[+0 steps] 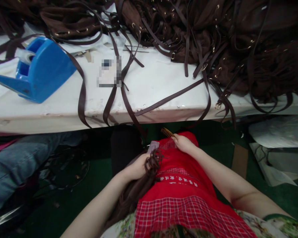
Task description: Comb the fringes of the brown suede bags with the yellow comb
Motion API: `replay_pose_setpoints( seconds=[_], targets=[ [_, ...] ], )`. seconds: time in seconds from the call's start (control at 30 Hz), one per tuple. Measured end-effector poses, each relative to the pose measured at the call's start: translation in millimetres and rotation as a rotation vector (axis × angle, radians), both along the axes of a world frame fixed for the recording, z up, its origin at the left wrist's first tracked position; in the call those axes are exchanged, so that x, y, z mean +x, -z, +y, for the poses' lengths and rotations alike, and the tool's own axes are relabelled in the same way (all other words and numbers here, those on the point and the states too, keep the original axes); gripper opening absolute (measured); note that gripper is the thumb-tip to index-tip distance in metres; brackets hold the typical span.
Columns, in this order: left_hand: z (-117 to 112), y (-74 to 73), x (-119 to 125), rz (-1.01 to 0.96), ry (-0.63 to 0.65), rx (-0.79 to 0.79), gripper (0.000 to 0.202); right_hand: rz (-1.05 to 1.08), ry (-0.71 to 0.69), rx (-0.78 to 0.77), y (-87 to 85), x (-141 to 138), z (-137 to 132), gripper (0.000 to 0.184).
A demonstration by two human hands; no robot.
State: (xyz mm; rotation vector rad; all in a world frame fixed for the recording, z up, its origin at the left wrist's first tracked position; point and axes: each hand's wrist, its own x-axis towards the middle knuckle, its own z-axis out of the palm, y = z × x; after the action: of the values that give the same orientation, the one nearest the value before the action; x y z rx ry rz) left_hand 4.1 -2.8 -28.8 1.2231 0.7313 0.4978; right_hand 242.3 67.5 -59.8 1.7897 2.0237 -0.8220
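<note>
In my lap lies a dark brown suede-like bag (136, 191), bunched up, with a bundle of thin fringe strands (152, 162) hanging from it. My left hand (136, 168) is closed around the bag beside this fringe. A small greyish piece (154, 146) sticks out just beyond the fingers; I cannot make out what it is. My right hand (184, 143) rests over my red apron (181, 185) and grips a yellowish-brown comb (167, 132), whose teeth point away from me. The comb and the fringe are apart.
Ahead stands a white-covered table (159, 89). Brown bags (201, 26) with straps and buckles are heaped along its back, and several straps (81, 96) hang over the edge. A blue tape dispenser (49, 72) sits at left. Another person's leg in jeans (17, 162) is nearby.
</note>
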Motion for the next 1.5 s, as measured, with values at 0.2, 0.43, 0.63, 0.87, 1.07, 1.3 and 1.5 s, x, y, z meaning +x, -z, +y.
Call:
replay_pose_setpoints(
  seconds=[0.2, 0.43, 0.63, 0.87, 1.07, 1.3, 1.5],
  targets=[
    [5.6, 22.2, -6.4, -0.138, -0.11, -0.257, 0.036, 0.536, -0.079, 0.118, -54.2, -17.5, -23.6, 0.029],
    [4.6, 11.9, -5.8, -0.068, -0.05, -0.098, 0.028, 0.303, -0.447, 0.09, -57.4, -44.8, -45.5, 0.03],
    [1.9, -4.9, -10.4, 0.0, 0.029, 0.05, 0.023, -0.083, -0.33, 0.102, -18.3, -32.2, -29.9, 0.029],
    [1.5, -2.4, -10.5, 0.037, 0.002, 0.111, 0.021, 0.279, -0.08, 0.062, -40.0, -6.7, -15.3, 0.033],
    [1.7, -9.6, -6.4, 0.044, 0.015, 0.112, 0.022, 0.349, -0.401, -0.013, -58.8, -35.6, -42.1, 0.03],
    [-1.6, -15.7, -8.6, 0.064, 0.046, 0.104, 0.024, -0.013, -0.221, 0.055, -13.8, -30.5, -25.7, 0.037],
    [-7.8, -5.7, -10.9, 0.01, -0.112, -0.102, 0.022, 0.078, 0.05, 0.034, -7.5, -0.1, -3.8, 0.034]
  ],
)
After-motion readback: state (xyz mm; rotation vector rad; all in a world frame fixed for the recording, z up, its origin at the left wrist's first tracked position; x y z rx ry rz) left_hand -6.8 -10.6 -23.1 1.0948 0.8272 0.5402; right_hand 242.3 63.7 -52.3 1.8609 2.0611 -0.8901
